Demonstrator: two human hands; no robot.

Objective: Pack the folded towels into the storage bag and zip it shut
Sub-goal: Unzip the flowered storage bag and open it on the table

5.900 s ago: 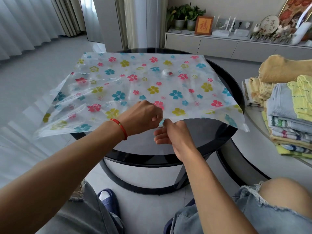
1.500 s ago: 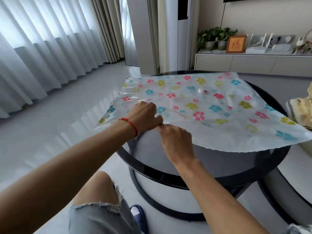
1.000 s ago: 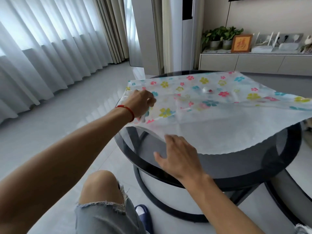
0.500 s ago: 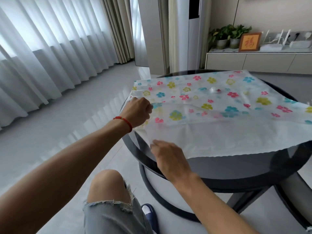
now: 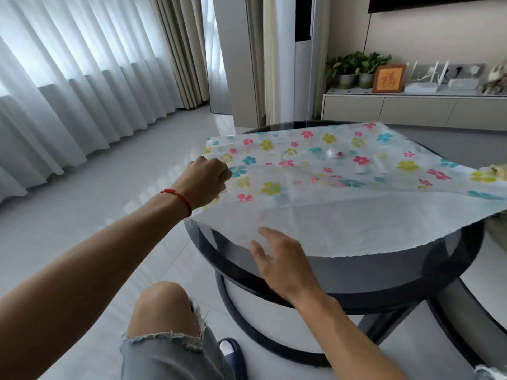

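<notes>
A clear storage bag (image 5: 323, 171) printed with coloured flowers lies spread over a round dark glass table (image 5: 384, 278), a small valve on its top. My left hand (image 5: 205, 181), a red string on its wrist, grips the bag's upper layer at the near left corner and holds it raised. The white lower layer stays flat on the glass. Fingers spread, my right hand (image 5: 279, 259) hovers at the lower layer's near edge. Just a scrap of the folded towels (image 5: 495, 170) peeks in at the right edge.
A second round table's rim (image 5: 491, 325) sits low on the right. My bare knee (image 5: 164, 308) and a slipper are below the table's near edge. Curtains line the left wall; a low cabinet (image 5: 411, 108) with plants and a framed picture stands behind.
My hands have parted at the bag's mouth: the left one has lifted the top layer up and left, the right one has let go and spread flat near the lower edge.
</notes>
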